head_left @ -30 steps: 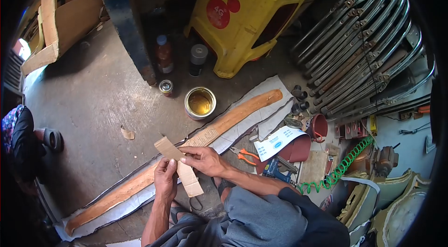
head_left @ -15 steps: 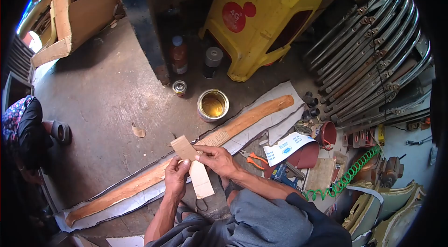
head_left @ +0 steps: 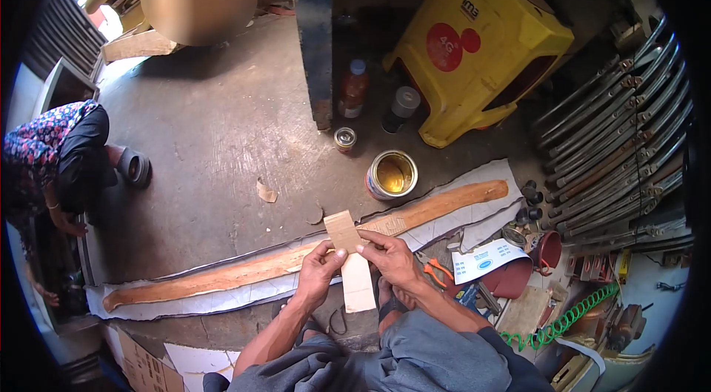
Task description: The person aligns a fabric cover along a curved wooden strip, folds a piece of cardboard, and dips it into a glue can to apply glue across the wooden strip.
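My left hand (head_left: 318, 270) pinches the left edge of a flat tan strip (head_left: 358, 285), card or thin wood, between thumb and fingers. On the opposite edge my right hand (head_left: 392, 260) grips the same strip, its thumb on the face. The strip stands nearly upright in view, above my lap. Beyond it, a long, slightly curved orange-brown piece (head_left: 222, 272) lies on a pale fabric sheet (head_left: 480, 223) on the floor; my hands and the strip hide part of its middle. Just past that is an open can (head_left: 391, 176) with yellow liquid inside.
A small tin (head_left: 344, 140), a bottle (head_left: 354, 90) and a spray can (head_left: 401, 109) stand by a blue post (head_left: 314, 37). Behind is a yellow stool (head_left: 474, 51). Orange-handled pliers (head_left: 437, 273), a green coiled hose (head_left: 570, 318) and metal tubes are right. Another person (head_left: 59, 148) bends at left.
The view has shifted, so the floor items sit further right. The strip has turned closer to upright, still in both my hands. More of the other person shows at left.
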Tool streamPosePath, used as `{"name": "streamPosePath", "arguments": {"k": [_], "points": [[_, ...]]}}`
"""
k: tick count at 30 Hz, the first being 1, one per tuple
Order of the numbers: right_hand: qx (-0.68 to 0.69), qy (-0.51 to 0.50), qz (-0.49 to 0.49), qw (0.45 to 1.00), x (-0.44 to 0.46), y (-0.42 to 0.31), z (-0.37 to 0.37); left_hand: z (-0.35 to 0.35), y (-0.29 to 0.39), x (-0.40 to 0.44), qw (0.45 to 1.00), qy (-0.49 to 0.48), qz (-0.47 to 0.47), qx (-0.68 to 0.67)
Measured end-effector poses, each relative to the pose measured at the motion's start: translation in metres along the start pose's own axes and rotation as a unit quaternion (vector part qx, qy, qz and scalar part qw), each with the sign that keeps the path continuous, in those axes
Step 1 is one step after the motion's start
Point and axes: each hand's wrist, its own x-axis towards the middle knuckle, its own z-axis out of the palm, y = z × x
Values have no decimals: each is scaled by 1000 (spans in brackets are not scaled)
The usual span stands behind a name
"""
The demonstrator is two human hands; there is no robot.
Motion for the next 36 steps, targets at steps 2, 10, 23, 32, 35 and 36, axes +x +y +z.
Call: {"name": "streamPosePath", "arguments": {"k": [2,10,23,32,35,36], "points": [[10,-3,-2,1000,1,3,0,1,0,0,1000,6,8,-1],[24,-24,-13,999,3,1,4,-7,-3,1,1000,18,25,-3],[11,284,96,954,-75,139,-93,-42,5,-4,993,102,65,5],[-381,-46,-81,920,-57,154,5,-30,5,-2,993,109,40,0],[-297,-124,-179,929,-20,98,14,-31,3,-6,990,119,54,44],[-260,-88,-175,946,-12,90,14,-30,1,-9,990,119,66,45]]}}
